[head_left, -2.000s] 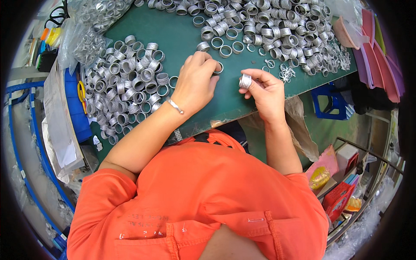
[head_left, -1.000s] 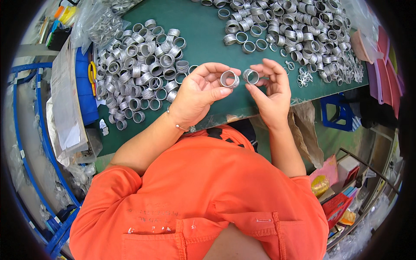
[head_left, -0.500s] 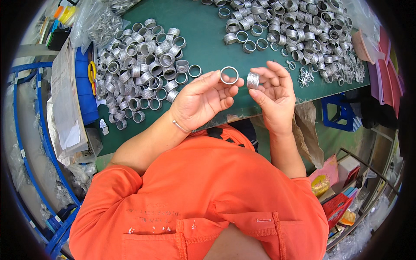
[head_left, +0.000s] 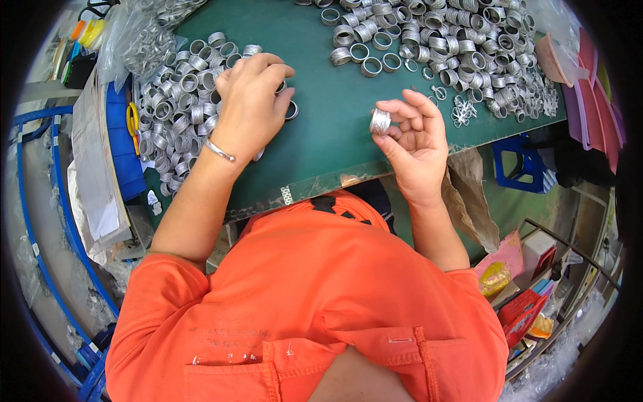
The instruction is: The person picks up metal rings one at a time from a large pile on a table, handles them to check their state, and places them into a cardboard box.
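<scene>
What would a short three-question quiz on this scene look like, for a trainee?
1. Which hand pinches a textured metal ring?
2. True or false: the left hand is over the left heap of metal rings.
3. Fill in the colour: the tabletop is ____.

Key:
1. The right hand.
2. True.
3. Green.

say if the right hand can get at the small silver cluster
Probably yes: the small silver cluster lies beside the right hand, nothing seen between, though that hand holds a ring.
</scene>
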Action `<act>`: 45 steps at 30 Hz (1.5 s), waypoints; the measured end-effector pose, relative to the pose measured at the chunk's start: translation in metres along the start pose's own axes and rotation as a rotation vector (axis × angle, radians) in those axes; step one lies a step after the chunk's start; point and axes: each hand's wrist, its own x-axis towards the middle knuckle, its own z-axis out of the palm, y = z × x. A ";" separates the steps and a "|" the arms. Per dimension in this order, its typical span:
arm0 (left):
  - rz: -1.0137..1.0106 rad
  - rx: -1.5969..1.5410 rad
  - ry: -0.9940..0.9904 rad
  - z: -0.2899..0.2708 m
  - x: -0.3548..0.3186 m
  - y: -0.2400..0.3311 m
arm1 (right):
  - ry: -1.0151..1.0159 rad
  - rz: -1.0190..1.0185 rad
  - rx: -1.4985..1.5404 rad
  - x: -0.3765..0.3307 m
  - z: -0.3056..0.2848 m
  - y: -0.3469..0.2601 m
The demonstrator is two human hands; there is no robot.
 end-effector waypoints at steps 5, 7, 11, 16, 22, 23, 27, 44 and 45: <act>0.137 -0.542 0.023 0.001 -0.002 0.038 | -0.016 -0.043 -0.016 0.001 0.004 0.002; 0.169 -0.710 0.023 0.004 -0.005 0.052 | -0.015 0.024 0.065 0.000 0.009 -0.002; 0.208 -0.861 -0.062 0.014 -0.011 0.051 | -0.110 0.194 0.092 -0.005 0.013 -0.006; -0.270 -1.647 -0.194 0.014 -0.022 0.050 | 0.029 -0.056 -0.653 0.029 0.000 0.003; -0.155 -1.303 -0.068 -0.001 -0.025 0.037 | -0.026 -0.402 -1.462 0.068 0.001 0.019; -0.098 -1.101 -0.024 -0.005 -0.027 0.031 | -0.022 -0.394 -1.457 0.070 -0.002 0.021; 0.056 -0.236 0.174 -0.026 -0.028 0.005 | -0.084 -0.413 -1.312 0.059 -0.008 0.015; 0.042 -0.198 0.207 -0.014 -0.026 0.009 | -0.047 0.286 0.294 0.016 0.005 0.006; 0.045 -0.245 0.187 -0.011 -0.025 0.014 | -0.048 0.338 0.330 0.015 0.005 0.005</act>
